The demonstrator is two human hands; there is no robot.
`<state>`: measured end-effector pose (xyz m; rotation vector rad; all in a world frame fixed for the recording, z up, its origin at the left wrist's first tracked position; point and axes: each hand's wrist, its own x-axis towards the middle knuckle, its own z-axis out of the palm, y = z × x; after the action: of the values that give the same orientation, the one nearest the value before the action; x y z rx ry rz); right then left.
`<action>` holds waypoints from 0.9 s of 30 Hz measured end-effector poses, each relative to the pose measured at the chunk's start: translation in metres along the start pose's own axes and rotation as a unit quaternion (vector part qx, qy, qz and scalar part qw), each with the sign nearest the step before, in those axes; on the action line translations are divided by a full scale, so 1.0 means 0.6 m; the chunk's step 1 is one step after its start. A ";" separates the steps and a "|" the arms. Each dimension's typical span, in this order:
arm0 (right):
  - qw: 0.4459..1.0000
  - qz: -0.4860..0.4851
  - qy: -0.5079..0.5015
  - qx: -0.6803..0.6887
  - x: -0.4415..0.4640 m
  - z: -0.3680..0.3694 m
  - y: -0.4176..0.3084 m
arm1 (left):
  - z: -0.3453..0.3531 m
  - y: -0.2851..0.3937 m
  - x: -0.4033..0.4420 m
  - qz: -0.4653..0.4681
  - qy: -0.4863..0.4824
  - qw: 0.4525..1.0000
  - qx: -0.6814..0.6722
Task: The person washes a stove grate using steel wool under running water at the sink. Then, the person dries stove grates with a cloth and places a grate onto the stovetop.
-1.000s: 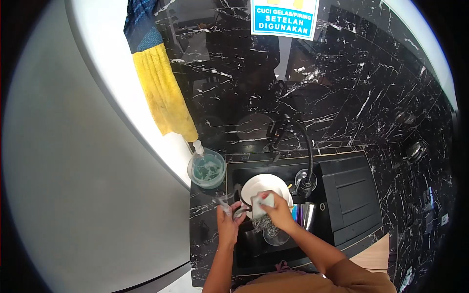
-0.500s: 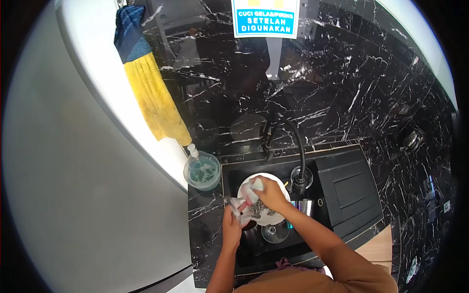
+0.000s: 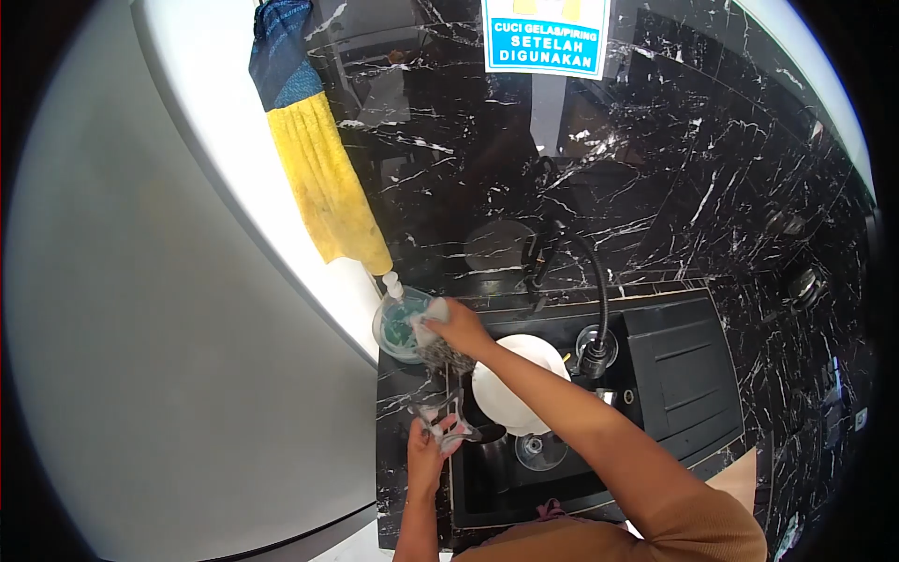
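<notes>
On the black marbled wall (image 3: 693, 159) there is a sign (image 3: 545, 37), white above and blue below, and its capital letters read "CUCI GELAS/PIRING SETELAH DIGUNAKAN". The top of this sign is cut by the edge of the view, where some yellow shape shows.

The right hand (image 3: 461, 328) is narrow, closed around a whitish foamy sponge (image 3: 429, 318) together with a grey mesh scrubber (image 3: 444, 356), which hangs under the fingers. Both are over the round tub (image 3: 403, 356), in which there is blue-green liquid with foam. The left hand (image 3: 427, 454) is partly curled and holds a dark, foam-covered frame-like piece (image 3: 449, 423) at the left edge of the black sink (image 3: 562, 492); it may be a utensil or a rack part, but the foam and the small size do not let me tell.

The right forearm crosses over the white plate (image 3: 510, 389) in the sink and hides a part of it. Near the plate lies a clear glass (image 3: 540, 452) with its round base upward. The black faucet (image 3: 601, 281) comes down in front of another clear item, so this one is only partly seen. To the right is the ribbed drainboard (image 3: 684, 375). A white pump top (image 3: 393, 284) stands just behind the tub on the marbled tabletop (image 3: 398, 403), below a yellow and blue towel (image 3: 328, 187).
</notes>
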<state>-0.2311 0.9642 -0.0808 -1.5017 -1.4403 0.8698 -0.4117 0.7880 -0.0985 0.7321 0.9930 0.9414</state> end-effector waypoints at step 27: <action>0.969 -0.092 -0.227 -0.036 -0.338 -0.203 -0.057 | 0.115 0.085 -0.013 -0.110 -0.277 0.943 0.150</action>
<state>-0.1519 0.7480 -0.0172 -1.2408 -1.9270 1.1021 -0.3659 0.7960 -0.0257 1.0464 0.6972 0.3508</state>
